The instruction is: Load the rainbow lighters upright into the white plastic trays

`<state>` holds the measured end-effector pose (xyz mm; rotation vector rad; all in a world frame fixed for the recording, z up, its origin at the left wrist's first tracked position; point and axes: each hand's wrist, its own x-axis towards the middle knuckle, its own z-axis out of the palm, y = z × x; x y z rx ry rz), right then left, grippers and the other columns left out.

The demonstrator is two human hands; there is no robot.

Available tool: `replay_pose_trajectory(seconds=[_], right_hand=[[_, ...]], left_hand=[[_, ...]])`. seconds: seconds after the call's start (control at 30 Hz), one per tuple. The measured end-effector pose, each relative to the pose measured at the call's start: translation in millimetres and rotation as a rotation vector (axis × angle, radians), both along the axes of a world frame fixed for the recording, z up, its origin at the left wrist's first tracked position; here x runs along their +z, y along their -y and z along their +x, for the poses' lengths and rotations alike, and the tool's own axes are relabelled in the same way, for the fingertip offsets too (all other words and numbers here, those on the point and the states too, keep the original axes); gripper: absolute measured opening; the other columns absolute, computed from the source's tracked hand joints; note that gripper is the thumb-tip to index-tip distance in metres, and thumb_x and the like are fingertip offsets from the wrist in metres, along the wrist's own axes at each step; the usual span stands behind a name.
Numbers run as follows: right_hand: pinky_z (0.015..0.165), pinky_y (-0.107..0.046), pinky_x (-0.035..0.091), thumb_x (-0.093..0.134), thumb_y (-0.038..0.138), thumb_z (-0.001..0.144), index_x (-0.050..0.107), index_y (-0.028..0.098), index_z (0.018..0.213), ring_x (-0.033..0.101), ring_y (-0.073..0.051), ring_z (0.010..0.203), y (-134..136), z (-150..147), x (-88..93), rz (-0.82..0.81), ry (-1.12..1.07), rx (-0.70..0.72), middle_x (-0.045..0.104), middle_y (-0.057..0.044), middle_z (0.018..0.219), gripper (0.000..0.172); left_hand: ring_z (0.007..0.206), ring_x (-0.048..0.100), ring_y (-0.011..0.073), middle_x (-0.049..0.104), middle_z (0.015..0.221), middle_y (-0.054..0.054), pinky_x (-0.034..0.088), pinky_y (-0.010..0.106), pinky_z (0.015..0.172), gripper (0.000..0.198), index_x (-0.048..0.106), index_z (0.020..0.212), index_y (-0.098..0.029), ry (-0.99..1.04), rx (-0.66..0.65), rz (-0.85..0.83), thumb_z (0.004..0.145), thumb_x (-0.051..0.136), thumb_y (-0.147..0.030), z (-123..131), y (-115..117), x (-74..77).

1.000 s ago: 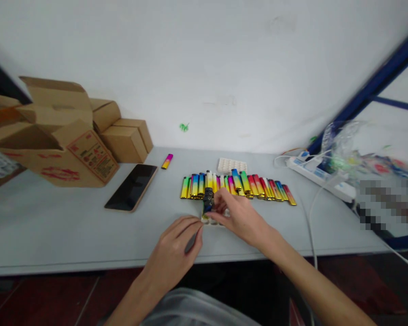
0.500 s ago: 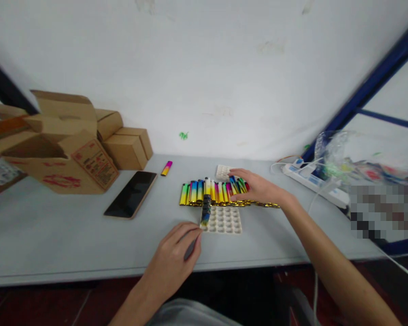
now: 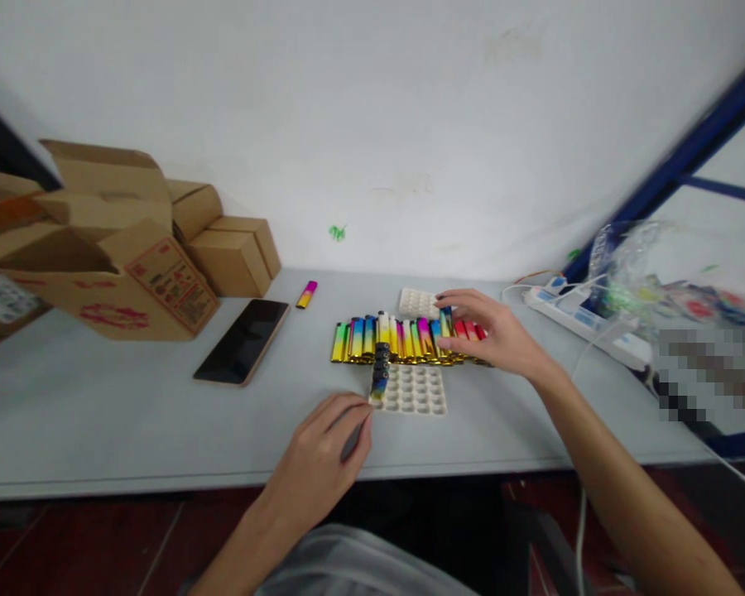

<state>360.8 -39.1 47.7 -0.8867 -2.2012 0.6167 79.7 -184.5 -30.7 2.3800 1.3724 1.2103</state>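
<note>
A row of colourful lighters with gold ends lies across the middle of the grey table. My right hand rests on the row's right part, fingers curled around a few lighters. In front of the row lies a white tray with round holes; several lighters stand in its left column. My left hand rests on the table's front edge beside the tray's near left corner, fingers curled round a thin grey thing.
A black phone lies left of the lighters. Open cardboard boxes stand at the back left. A single pink and yellow lighter lies near the wall. A second white tray sits behind the row. A power strip and plastic bag are at right.
My right hand left the tray, reached back to the lighter row and now grips lighters at its right part. My left hand stayed in place.
</note>
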Motion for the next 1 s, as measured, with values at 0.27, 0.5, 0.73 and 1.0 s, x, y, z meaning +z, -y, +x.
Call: replay_pose_trajectory(seconds=[0.27,0.5,0.73,1.0], right_hand=[[0.095,-0.042,0.061,0.083,0.048,0.082,0.073,0.028,0.126,0.070,-0.025,0.109,50.9,7.8,-11.5,-0.519,-0.444,0.137,0.055,-0.012,0.150,0.049],[0.085,-0.034,0.061,0.082,0.032,0.086,0.070,0.031,0.127,0.071,-0.016,0.092,60.4,-6.9,-17.4,-0.553,-0.518,0.014,0.060,-0.008,0.145,0.043],[0.090,-0.031,0.056,0.081,0.036,0.086,0.075,0.020,0.104,0.069,-0.018,0.098,64.0,-22.6,-22.8,-0.620,-0.513,-0.008,0.074,-0.007,0.114,0.024],[0.051,-0.023,0.044,0.067,0.055,0.095,0.046,0.025,0.092,0.048,-0.010,0.054,68.7,-37.3,-25.5,-0.763,-0.675,0.116,0.054,0.007,0.071,0.037]], left_hand=[[0.124,0.064,0.0229,0.063,0.133,0.011,0.053,0.038,0.112,0.052,0.046,0.149,-0.025,-0.026,0.068,0.007,0.099,0.058,-0.016,-0.1,2.7,1.7],[0.131,0.060,0.0260,0.057,0.144,0.012,0.050,0.043,0.115,0.067,0.031,0.161,-0.030,-0.107,0.079,-0.032,0.100,0.058,-0.020,0.9,-0.9,3.7],[0.125,0.064,0.0251,0.061,0.141,0.010,0.053,0.041,0.111,0.065,0.033,0.161,-0.029,-0.116,0.072,-0.011,0.101,0.057,-0.021,0.2,-2.3,1.0],[0.119,0.067,0.0215,0.067,0.130,0.011,0.052,0.033,0.110,0.053,0.045,0.150,-0.018,-0.064,0.077,0.115,0.099,0.060,-0.017,-0.5,-1.5,1.2]])
